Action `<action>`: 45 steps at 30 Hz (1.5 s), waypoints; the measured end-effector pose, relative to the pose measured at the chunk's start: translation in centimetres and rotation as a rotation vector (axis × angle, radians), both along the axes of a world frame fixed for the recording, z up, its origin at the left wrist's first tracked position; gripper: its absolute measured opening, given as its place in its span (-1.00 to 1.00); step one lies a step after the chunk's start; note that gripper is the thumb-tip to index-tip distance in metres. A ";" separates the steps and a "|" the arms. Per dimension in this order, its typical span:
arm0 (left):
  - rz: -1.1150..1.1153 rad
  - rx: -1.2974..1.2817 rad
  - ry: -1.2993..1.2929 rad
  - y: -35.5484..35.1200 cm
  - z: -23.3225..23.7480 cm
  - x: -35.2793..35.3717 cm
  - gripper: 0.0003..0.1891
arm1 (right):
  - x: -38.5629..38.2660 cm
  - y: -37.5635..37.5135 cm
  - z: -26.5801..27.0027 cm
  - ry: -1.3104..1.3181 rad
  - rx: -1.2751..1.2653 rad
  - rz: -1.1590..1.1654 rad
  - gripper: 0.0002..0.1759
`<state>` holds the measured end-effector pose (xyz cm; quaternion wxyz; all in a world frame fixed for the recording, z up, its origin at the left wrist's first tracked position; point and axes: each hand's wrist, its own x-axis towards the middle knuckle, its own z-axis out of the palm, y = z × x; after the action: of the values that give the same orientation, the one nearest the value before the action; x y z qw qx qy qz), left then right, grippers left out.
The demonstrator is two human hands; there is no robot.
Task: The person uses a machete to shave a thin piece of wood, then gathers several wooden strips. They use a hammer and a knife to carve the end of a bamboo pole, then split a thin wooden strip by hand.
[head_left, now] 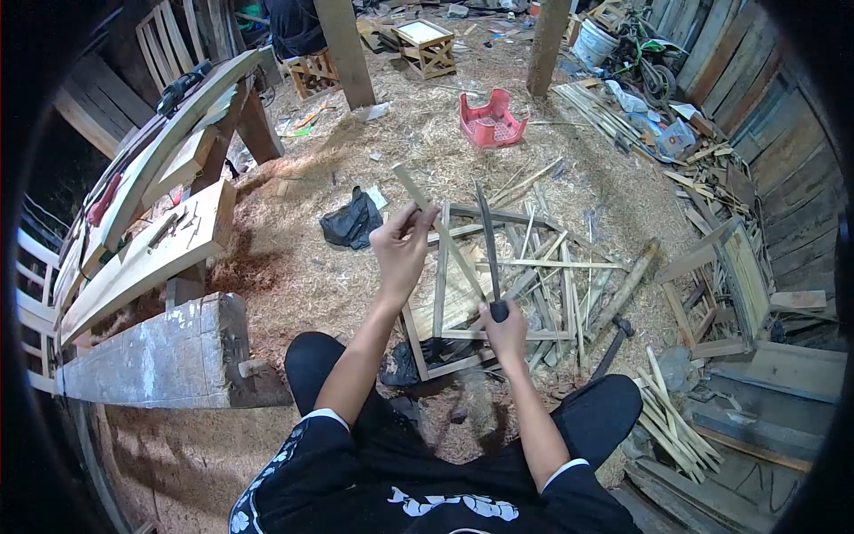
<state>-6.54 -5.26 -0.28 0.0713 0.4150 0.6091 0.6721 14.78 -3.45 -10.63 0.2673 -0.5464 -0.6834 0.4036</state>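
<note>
My left hand [402, 246] is closed around a thin wooden strip [411, 185], which slants down toward my other hand. In my right hand [507, 336] is the black handle of a long knife [488, 236], its blade pointing up and away from me. The strip's lower end comes right beside the knife near the handle. Below both hands, a frame of wooden slats [442, 276] lies on the ground among several loose strips [556, 264].
Planks on a bench [160, 240] stand at the left, by a thick beam [147, 356]. Ahead sit a red plastic stool [492, 120] and a black bag [351, 220]. A hammer-like tool [614, 345] and bundled sticks [667, 414] lie right. Another person [295, 27] is at the back.
</note>
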 end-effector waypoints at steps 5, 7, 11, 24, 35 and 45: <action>-0.047 -0.015 -0.299 -0.8 -2.2 0.3 -0.68 | 2.5 0.6 -1.8 -0.278 0.157 -0.065 -0.47; -0.046 -0.056 -0.396 -0.7 -3.9 0.4 -0.67 | 4.1 1.0 -3.3 -0.372 0.184 -0.089 -0.44; -0.077 -0.065 -0.367 -0.1 -6.5 0.3 -0.67 | 5.9 1.5 -4.9 -0.496 0.193 -0.081 -0.43; 0.228 -0.028 -0.119 1.0 -7.4 1.1 -0.48 | 5.5 0.3 -3.6 -0.062 0.288 0.163 -0.70; -0.481 -0.262 0.704 3.8 -10.2 8.2 -0.74 | 18.2 5.6 3.5 -0.513 0.620 0.119 -0.53; -0.828 -0.177 0.548 8.7 -15.3 21.4 -0.75 | 28.8 4.0 4.1 -0.685 0.565 -0.187 -0.60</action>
<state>14.83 3.45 -15.56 0.2041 0.7754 0.4445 0.3994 43.62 0.54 -6.58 0.1999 -0.6132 -0.7636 -0.0286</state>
